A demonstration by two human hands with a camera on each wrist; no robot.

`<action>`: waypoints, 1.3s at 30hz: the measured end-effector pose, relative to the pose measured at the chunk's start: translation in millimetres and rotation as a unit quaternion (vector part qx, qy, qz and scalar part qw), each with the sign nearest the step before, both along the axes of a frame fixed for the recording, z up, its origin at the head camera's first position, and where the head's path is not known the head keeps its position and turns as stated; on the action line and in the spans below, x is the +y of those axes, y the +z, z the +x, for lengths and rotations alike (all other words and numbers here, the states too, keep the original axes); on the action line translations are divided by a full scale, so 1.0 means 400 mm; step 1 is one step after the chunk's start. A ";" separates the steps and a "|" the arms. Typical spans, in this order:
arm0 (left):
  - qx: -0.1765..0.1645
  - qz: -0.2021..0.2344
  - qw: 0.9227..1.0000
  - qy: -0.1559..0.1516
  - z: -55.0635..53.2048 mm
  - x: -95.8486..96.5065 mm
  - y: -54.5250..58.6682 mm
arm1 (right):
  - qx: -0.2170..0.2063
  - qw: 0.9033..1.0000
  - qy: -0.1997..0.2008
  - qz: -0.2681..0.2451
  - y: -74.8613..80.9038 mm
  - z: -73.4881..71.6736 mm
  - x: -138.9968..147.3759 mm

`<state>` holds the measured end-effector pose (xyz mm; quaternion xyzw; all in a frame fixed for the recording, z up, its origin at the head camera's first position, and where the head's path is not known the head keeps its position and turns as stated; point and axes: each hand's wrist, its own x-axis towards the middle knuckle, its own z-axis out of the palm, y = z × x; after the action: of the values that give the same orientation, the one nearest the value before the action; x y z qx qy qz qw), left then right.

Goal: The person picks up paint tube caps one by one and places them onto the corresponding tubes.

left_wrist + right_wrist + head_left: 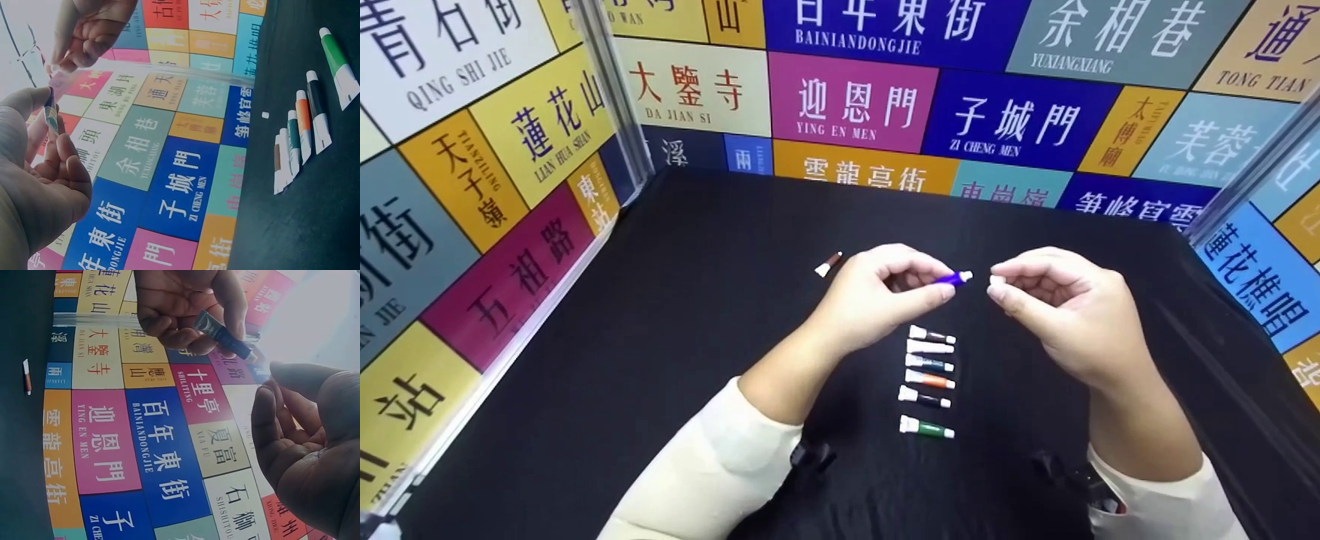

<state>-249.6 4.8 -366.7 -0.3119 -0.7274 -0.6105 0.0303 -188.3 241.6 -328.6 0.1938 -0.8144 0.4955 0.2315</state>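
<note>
My left hand (877, 292) pinches a small blue paint tube (952, 278) between thumb and fingers, its white nozzle end pointing right. Facing it, my right hand (1065, 307) pinches a tiny white piece (997, 280), which looks like a cap, apart from the tube. In the right wrist view the blue tube (225, 334) slants down toward the right fingertips. Below the hands several paint tubes lie in a column on the black cloth, among them an orange tube (931, 379), a black tube (925, 397) and a green tube (928, 427).
A brown tube (829, 264) lies by itself beyond my left hand. In the left wrist view a small white piece (265, 115) rests on the black cloth (720, 300) beside the column. Colourful panels with street names (855, 101) stand around the table's back and sides.
</note>
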 end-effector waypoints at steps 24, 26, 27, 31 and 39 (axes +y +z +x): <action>0.034 -0.027 0.999 -0.003 0.009 0.016 -0.010 | -0.005 0.998 0.020 0.055 -0.023 -0.014 -0.005; 0.034 -0.027 0.999 -0.004 0.009 0.016 -0.011 | -0.008 0.998 0.016 0.061 -0.023 -0.015 -0.005; 0.034 -0.028 0.999 -0.004 0.009 0.016 -0.011 | -0.010 0.998 0.012 0.066 -0.023 -0.016 -0.004; 0.040 -0.030 0.999 -0.007 0.009 0.016 -0.012 | -0.028 0.996 0.004 0.086 -0.022 -0.016 -0.003; 0.045 -0.037 0.998 -0.013 0.012 0.021 -0.012 | -0.064 0.989 -0.039 0.131 -0.024 -0.023 -0.003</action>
<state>-245.0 13.3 -371.4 -0.3492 -0.7432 -0.5691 0.0439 -197.4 240.6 -338.3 0.1586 -0.8923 0.3869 0.1701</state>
